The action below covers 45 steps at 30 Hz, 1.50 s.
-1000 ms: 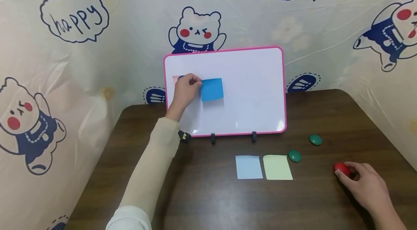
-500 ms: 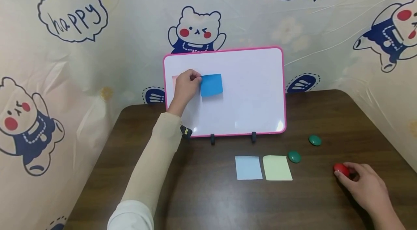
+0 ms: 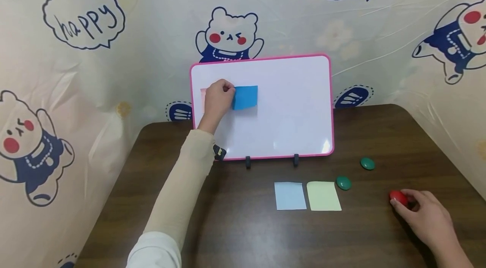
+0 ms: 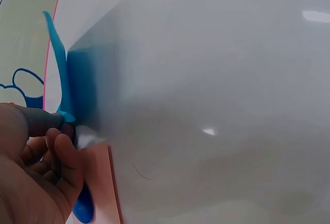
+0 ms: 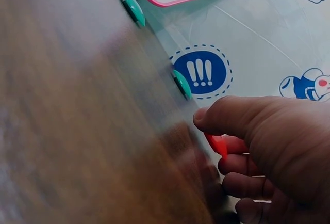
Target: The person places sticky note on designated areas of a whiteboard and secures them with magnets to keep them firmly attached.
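In the head view my left hand pinches a bright blue sticky note by its left edge, close in front of a pink-framed whiteboard. Seen from the left wrist, the note stands out edge-on from the board and casts a shadow on it. A pink note with a round blue magnet on it lies against the board, partly behind my hand. At the table's right, my right hand holds a round red magnet between thumb and fingers; the right wrist view shows the magnet on edge.
A pale blue note and a pale green note lie on the brown table. Two green magnets sit nearby, one beside the green note, the other farther back. Black feet support the whiteboard before a patterned curtain.
My left hand has moved slightly up along the whiteboard with the blue note, now hiding the blue magnet from the head view. The right hand with the red magnet has stayed put.
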Motion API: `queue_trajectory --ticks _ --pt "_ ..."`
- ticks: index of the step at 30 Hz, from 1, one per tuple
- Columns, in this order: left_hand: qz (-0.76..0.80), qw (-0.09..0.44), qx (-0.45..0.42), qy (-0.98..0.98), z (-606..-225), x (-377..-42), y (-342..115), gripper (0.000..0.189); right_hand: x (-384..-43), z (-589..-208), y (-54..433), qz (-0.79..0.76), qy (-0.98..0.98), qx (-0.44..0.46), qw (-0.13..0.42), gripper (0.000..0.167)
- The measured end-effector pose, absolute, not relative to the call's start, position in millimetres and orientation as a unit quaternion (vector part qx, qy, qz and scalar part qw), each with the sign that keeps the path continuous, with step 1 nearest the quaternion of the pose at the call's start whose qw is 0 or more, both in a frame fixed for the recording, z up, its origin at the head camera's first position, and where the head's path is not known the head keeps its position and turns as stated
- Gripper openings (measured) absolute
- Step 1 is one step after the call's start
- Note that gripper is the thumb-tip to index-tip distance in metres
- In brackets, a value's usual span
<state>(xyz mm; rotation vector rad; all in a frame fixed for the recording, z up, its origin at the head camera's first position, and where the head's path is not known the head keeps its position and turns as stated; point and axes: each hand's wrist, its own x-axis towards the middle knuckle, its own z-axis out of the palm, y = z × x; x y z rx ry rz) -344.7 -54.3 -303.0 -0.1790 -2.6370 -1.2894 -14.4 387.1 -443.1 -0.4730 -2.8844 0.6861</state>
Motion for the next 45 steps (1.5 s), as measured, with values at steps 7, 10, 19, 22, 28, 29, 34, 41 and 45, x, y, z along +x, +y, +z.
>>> queue_trajectory --ticks 7,10,19,22,28,29,34,41,45 --pt "-0.424 0.109 -0.053 -0.898 -302 -346 -50 0.018 -17 -432 375 0.232 -0.957 -0.146 0.098 0.048" --pt "-0.421 0.108 -0.049 -0.899 -303 -345 -48 0.017 -22 -421 365 0.233 -0.957 -0.125 0.116 0.046" --pt "-0.412 0.108 -0.048 -0.904 -304 -343 -45 0.017 -55 -374 330 0.258 -0.953 -0.043 0.150 0.043" --pt "-0.409 0.118 -0.052 -0.903 -304 -342 -45 0.016 -66 -359 315 0.265 -0.951 -0.016 0.160 0.042" --pt "-0.403 0.138 -0.055 -0.903 -303 -340 -45 0.015 -87 -338 288 0.277 -0.943 0.041 0.182 0.041" --pt "-0.404 0.138 -0.052 -0.903 -302 -340 -45 0.015 -90 -336 284 0.280 -0.941 0.050 0.185 0.041" --pt "-0.401 0.137 -0.047 -0.904 -302 -341 -45 0.015 -104 -328 267 0.296 -0.932 0.080 0.193 0.045" --pt "-0.403 0.134 -0.050 -0.904 -302 -341 -46 0.014 -125 -324 245 0.305 -0.917 0.113 0.232 0.050" --pt "-0.403 0.135 -0.050 -0.904 -302 -341 -46 0.015 -138 -318 233 0.315 -0.906 0.128 0.253 0.050"
